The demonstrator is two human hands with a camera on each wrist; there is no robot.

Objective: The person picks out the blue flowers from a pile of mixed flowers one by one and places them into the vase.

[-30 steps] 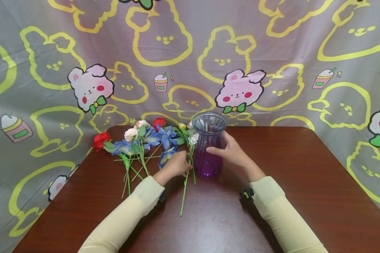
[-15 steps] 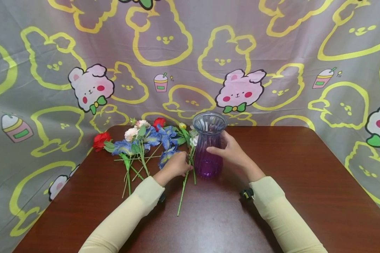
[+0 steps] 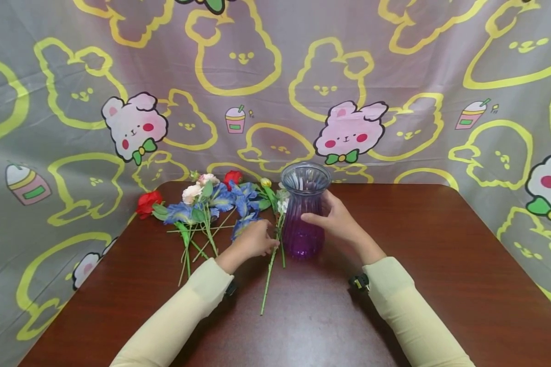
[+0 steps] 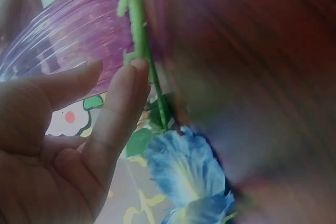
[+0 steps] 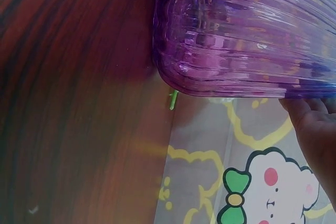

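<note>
A clear glass vase [image 3: 305, 219], bluish at its flared rim and purple below, stands upright on the table. My right hand [image 3: 344, 224] holds it from the right, thumb across the front and fingers behind the glass. Just left of the vase is my left hand [image 3: 254, 239], beside a green flower stem [image 3: 268, 280] that runs toward the table's front. In the left wrist view, the index fingertip touches a stem [image 4: 137, 19] while the thumb stands apart from it. A blue iris [image 4: 184, 171] lies beyond those fingers; white blooms [image 3: 282, 203] sit against the vase's left side.
More artificial flowers lie left of the left hand: red blooms [image 3: 149, 204], pale pink blooms [image 3: 192, 193], blue irises [image 3: 222, 198] and crossed stems. A yellow bud [image 3: 266, 182] lies behind. A patterned curtain [image 3: 257, 61] hangs behind the brown table [image 3: 431, 229].
The loose stem's lower end swings slightly left, then a little back. My left hand shifts only slightly, and its fingers look looser around the stem. The right hand stays on the vase.
</note>
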